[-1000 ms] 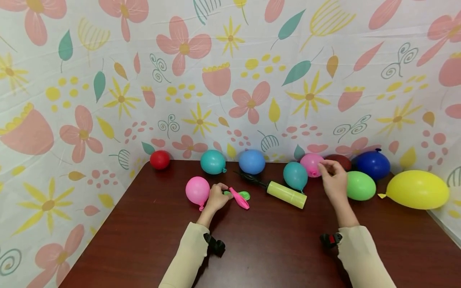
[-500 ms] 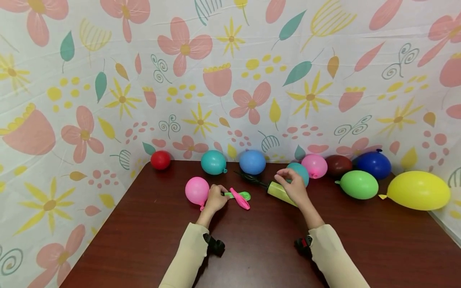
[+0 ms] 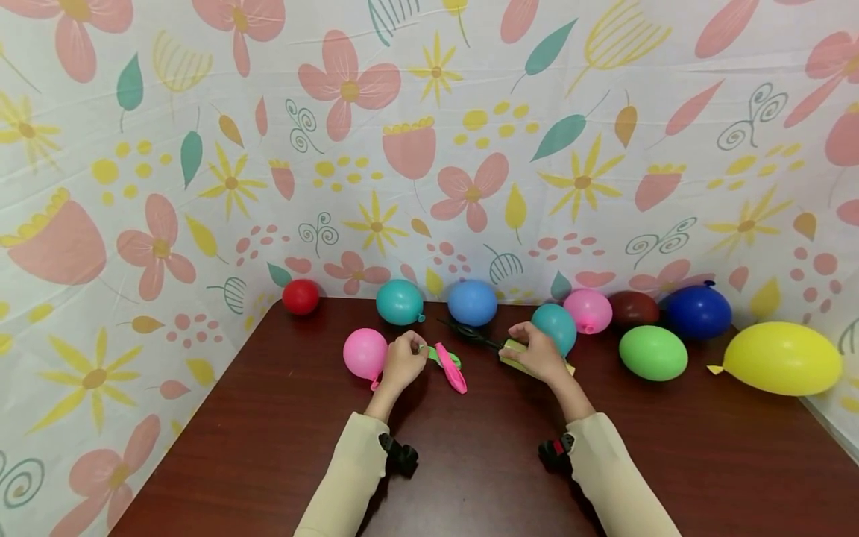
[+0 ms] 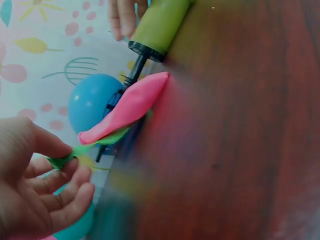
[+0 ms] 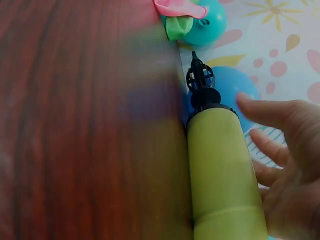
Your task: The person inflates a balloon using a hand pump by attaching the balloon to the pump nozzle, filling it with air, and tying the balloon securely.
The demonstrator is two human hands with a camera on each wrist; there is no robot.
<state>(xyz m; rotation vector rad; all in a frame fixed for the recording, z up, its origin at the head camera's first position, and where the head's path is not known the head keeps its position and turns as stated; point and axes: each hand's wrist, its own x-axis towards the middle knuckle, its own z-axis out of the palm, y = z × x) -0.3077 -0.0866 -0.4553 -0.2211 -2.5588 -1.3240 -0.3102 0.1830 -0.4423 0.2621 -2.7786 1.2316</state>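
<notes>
1. The left hand (image 3: 405, 360) pinches the end of a limp green balloon (image 4: 82, 149) between thumb and fingers, above the dark wooden table (image 3: 470, 477).
2. That balloon is flat and glossy; a limp pink balloon (image 4: 132, 102), smooth and tapered to a rolled lip, lies across it.
3. The right hand (image 3: 537, 354) is at the pump (image 5: 220, 160), thumb and fingers apart; I cannot tell whether any fingertip touches the barrel.
4. The pump lies on the table between the hands, a yellow-green cylinder with a slim black end toward the limp balloons.
5. The left wrist view shows the pinch, which the head view largely hides; the right wrist view shows the pointed black nozzle clearly.
6. Only the head view shows the inflated red balloon (image 3: 300, 297) and yellow balloon (image 3: 783, 359).
</notes>
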